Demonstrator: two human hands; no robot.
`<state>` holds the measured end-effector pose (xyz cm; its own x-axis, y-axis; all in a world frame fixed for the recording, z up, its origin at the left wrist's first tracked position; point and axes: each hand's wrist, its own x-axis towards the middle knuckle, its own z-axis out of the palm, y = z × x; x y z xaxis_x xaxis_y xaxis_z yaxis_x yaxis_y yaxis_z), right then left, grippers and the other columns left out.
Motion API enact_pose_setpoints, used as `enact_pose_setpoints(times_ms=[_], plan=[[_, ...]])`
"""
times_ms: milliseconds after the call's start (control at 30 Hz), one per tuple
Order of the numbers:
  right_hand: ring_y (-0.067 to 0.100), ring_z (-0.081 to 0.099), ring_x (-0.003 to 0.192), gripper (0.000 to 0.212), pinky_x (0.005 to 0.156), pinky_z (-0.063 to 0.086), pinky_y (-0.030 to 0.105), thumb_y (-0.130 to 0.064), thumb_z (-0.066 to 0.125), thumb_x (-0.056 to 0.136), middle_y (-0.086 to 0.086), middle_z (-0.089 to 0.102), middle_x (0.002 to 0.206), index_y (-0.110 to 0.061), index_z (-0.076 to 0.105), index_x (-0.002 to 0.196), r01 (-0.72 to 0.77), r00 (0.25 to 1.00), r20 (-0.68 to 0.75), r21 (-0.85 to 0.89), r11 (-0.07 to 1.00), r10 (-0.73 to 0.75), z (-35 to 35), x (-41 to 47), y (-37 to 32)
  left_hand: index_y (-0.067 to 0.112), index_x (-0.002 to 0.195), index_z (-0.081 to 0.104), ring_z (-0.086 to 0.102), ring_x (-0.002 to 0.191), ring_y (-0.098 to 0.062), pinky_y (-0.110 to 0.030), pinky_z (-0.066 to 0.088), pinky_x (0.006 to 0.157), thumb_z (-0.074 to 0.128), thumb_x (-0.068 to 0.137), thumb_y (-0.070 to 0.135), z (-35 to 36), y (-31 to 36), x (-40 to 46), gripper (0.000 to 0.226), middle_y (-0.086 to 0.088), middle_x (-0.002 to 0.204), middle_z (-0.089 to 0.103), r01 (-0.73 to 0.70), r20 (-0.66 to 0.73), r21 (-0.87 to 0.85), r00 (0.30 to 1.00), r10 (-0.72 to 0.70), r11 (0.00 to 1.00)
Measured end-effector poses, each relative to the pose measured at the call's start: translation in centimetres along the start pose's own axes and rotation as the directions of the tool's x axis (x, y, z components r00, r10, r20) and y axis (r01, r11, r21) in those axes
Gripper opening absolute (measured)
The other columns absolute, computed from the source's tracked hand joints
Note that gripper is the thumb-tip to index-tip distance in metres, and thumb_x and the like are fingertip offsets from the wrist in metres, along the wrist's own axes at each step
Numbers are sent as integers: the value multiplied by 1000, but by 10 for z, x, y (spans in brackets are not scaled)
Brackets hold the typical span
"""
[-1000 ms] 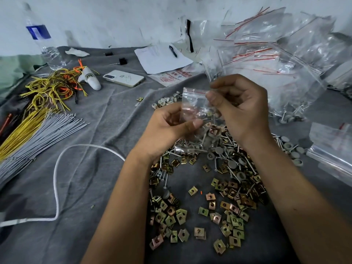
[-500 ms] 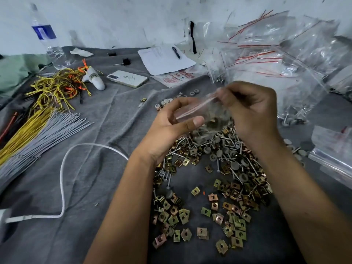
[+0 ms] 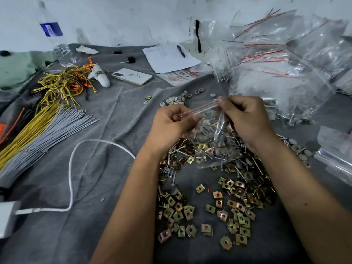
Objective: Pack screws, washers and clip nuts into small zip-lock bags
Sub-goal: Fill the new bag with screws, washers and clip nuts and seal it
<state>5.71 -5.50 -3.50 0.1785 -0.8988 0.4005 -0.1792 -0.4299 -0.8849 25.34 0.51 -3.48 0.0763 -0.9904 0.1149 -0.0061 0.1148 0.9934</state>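
Observation:
A small clear zip-lock bag point(image 3: 207, 130) with screws, washers and clip nuts inside hangs between my hands over the pile. My left hand point(image 3: 169, 124) pinches the left end of its red-lined zip strip. The right end of the strip is pinched by my right hand point(image 3: 245, 117). Below lies a heap of brass-coloured clip nuts point(image 3: 205, 212) mixed with long screws point(image 3: 224, 157) on the grey cloth. Grey-white washers point(image 3: 177, 100) sit in a cluster just beyond my left hand.
A heap of clear zip-lock bags point(image 3: 282, 60), some filled, rises at the right back. More bags point(image 3: 335, 149) lie at the right edge. A phone point(image 3: 132, 76), paper with pen point(image 3: 169, 57), water bottle point(image 3: 57, 42), yellow wires point(image 3: 62, 82), grey ties point(image 3: 43, 130) and a white cable point(image 3: 76, 159) lie left.
The bag has tipped from upright to hanging with its zip strip stretched level between both hands. My hands have dropped lower and spread a little apart along the strip.

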Motion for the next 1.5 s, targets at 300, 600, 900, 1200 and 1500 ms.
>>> enact_pose_setpoints(times_ms=[300, 600, 900, 1200, 1500], plan=[[-1, 67, 78, 12, 69, 51, 18, -19, 75, 92, -23, 70, 83, -21, 79, 103, 302, 950, 155, -237, 924, -270, 1, -5, 0, 17, 88, 73, 68, 82, -14, -43, 56, 75, 79, 88, 23, 8, -7, 2, 9, 6, 84, 72, -318, -24, 501, 925, 380, 805], [3, 66, 86, 12, 77, 54, 25, -14, 79, 87, -11, 69, 90, -13, 79, 99, 345, 936, 165, -254, 903, -311, -1, -5, -5, 16, 87, 72, 66, 84, -14, -41, 54, 75, 78, 88, 21, 10, -15, 7, 8, 6, 86, 70, -375, -18, 547, 889, 458, 748], [13, 65, 76, 11, 71, 51, 24, -11, 84, 82, 2, 73, 85, -7, 81, 92, 416, 909, 175, -356, 837, -378, 4, -10, -11, 16, 81, 73, 65, 80, -10, -40, 54, 75, 82, 84, 17, 10, -15, 7, 10, 6, 83, 71, -376, 7, 567, 892, 452, 733], [18, 64, 80, 6, 74, 50, 22, -4, 80, 84, 6, 70, 86, -2, 77, 88, 387, 921, 199, -353, 852, -336, 3, -10, -10, 12, 86, 75, 70, 78, -14, -42, 58, 76, 82, 88, 18, 9, -13, 7, 9, 2, 84, 74, -282, 25, 516, 949, 315, 809], [12, 62, 88, 11, 79, 45, 18, -12, 80, 87, 3, 72, 92, -5, 78, 95, 377, 925, 179, -329, 866, -335, 2, -8, -8, 7, 86, 73, 67, 74, -24, -46, 56, 71, 80, 89, 14, 9, -11, 6, 10, -5, 81, 72, -290, 5, 453, 947, 323, 843]])
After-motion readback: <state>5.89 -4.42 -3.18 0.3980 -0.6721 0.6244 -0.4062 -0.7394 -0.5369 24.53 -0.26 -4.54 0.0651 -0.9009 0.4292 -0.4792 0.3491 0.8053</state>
